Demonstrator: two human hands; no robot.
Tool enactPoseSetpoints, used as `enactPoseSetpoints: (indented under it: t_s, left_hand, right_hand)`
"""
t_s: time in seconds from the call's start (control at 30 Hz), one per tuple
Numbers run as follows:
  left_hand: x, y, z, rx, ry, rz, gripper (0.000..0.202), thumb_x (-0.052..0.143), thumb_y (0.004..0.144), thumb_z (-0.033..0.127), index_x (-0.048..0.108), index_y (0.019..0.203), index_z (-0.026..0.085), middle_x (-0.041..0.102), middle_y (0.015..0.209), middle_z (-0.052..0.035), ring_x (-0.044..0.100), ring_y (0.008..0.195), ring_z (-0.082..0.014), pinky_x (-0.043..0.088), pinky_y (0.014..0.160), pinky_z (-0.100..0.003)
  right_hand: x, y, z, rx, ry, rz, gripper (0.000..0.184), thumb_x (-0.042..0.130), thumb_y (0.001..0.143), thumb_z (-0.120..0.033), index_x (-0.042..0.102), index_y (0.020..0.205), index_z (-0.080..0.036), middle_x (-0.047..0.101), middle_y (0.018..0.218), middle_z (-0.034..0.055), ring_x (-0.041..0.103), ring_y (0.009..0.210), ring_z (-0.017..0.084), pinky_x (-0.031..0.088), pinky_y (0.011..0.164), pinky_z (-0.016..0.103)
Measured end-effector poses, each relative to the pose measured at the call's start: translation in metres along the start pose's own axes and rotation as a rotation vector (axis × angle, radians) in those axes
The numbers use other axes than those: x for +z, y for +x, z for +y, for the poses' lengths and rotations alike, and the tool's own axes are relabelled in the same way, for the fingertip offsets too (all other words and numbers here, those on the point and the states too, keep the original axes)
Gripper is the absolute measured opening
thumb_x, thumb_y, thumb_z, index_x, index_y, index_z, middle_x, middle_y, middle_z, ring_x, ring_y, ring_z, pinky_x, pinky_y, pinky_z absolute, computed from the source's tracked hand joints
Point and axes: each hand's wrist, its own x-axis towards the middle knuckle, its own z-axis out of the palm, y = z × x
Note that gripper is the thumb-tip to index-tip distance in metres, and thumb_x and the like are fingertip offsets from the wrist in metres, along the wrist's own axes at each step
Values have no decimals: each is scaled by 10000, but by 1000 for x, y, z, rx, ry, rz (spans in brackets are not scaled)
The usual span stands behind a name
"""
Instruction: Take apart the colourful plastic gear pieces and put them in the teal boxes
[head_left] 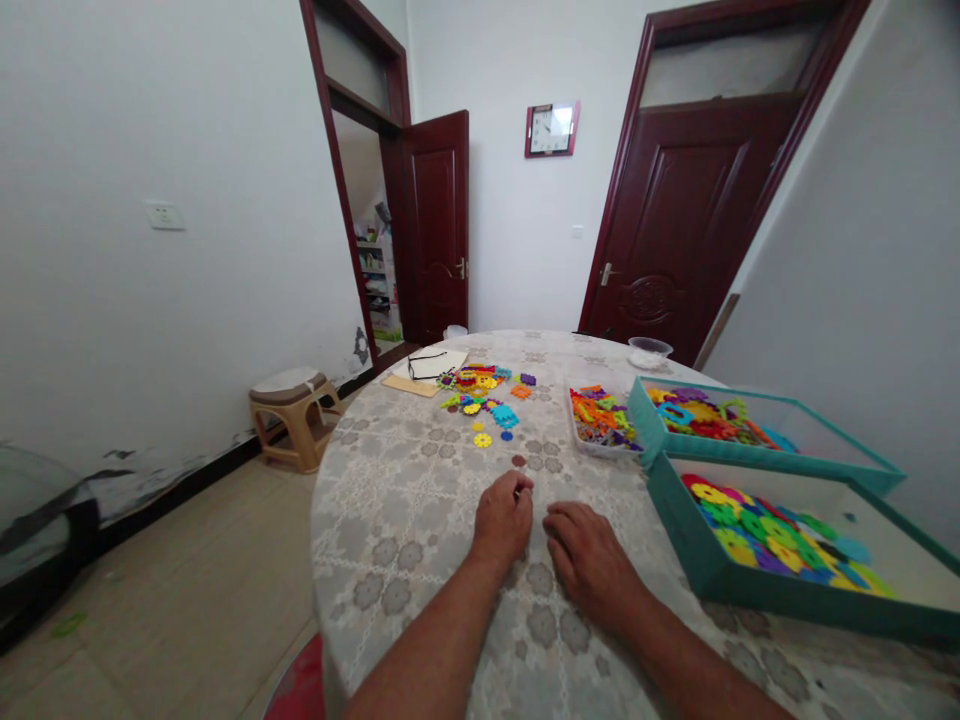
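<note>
My left hand (502, 518) rests on the patterned tablecloth (397, 500) with its fingers loosely curled in. No piece shows in it. Just beyond its fingertips lies a small brown disc (518, 461). To its right, my right hand (589, 545) lies palm down, fingers slightly bent and thumb apart, holding nothing visible. The two hands do not touch. Farther out are loose plastic pieces: a yellow flower-shaped disc (482, 440), a dark blue disc (507, 436), light blue pieces (505, 415) and a mixed colourful pile (480, 378).
Right of my hands stand a teal box (757, 595) of colourful discs, another teal box (780, 453) and a clear tray (600, 450) of pieces. Eyeglasses (424, 368) lie at the back left. A clear bowl (649, 350) sits far right. A stool (296, 420) stands left.
</note>
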Motion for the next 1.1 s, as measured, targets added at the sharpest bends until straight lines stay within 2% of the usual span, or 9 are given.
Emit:
enactPoseSetpoints:
  t_s: [0.13, 0.43, 0.67, 0.8, 0.9, 0.97, 1.03, 1.1]
  left_hand:
    - [2, 1, -1, 16, 8, -3, 177, 534, 905, 168, 691, 907, 250, 747, 925, -5, 676, 910, -180, 491, 859, -285]
    - [2, 0, -1, 25, 17, -12, 179, 526, 904, 159, 682, 902, 246, 744, 932, -12, 674, 924, -187, 490, 867, -299]
    - [2, -4, 2, 5, 5, -7, 179, 535, 891, 156, 683, 929, 249, 747, 965, -17, 683, 920, -185, 499, 874, -299]
    - [-11, 3, 6, -59, -86, -71, 191, 559, 865, 131, 682, 970, 233, 749, 1020, -31, 687, 908, -175, 515, 852, -285]
    - [-38, 29, 8, 15, -7, -113, 234, 615, 852, 148, 695, 1060, 218, 727, 1142, -73, 683, 975, -199, 526, 897, -310]
    - [-59, 58, 7, 94, 124, -5, 276, 594, 900, 181, 675, 1163, 203, 701, 1185, -103, 669, 1042, -224, 517, 972, -353]
    - [-76, 95, 3, 203, 258, 106, 329, 562, 940, 189, 635, 1261, 177, 651, 1295, -141, 594, 1252, -256, 456, 1106, -384]
    - [-87, 136, -3, 238, 376, 150, 387, 580, 947, 209, 595, 1332, 174, 608, 1369, -154, 549, 1324, -262, 423, 1155, -393]
  right_hand:
    - [-7, 4, 1, -8, -1, -8, 265, 534, 943, -159, 688, 1151, -217, 664, 1253, 114, 595, 1191, 276, 456, 1028, 444]
    - [-3, 7, 3, -12, -23, 21, 243, 547, 918, -147, 695, 1096, -220, 680, 1173, 106, 614, 1115, 273, 466, 982, 422]
    - [-6, 4, 1, 0, 34, 42, 248, 532, 916, -138, 697, 1078, -230, 695, 1197, 110, 639, 1142, 284, 501, 993, 458]
    - [-2, 1, 3, -5, 61, 70, 278, 536, 909, -132, 699, 1104, -245, 704, 1207, 108, 657, 1156, 285, 523, 1006, 476]
    - [2, -2, 7, -6, 63, 103, 279, 536, 914, -143, 698, 1106, -265, 708, 1221, 109, 667, 1169, 295, 541, 1008, 502]
    - [4, -3, 11, -21, 55, 123, 287, 554, 908, -155, 694, 1122, -284, 710, 1233, 105, 676, 1170, 300, 561, 993, 510]
    - [5, -4, 15, -46, 39, 129, 304, 584, 889, -163, 687, 1140, -301, 718, 1236, 98, 691, 1153, 300, 588, 961, 497]
    - [7, -5, 19, -68, 14, 131, 334, 611, 871, -169, 680, 1164, -314, 726, 1241, 93, 705, 1138, 302, 606, 936, 483]
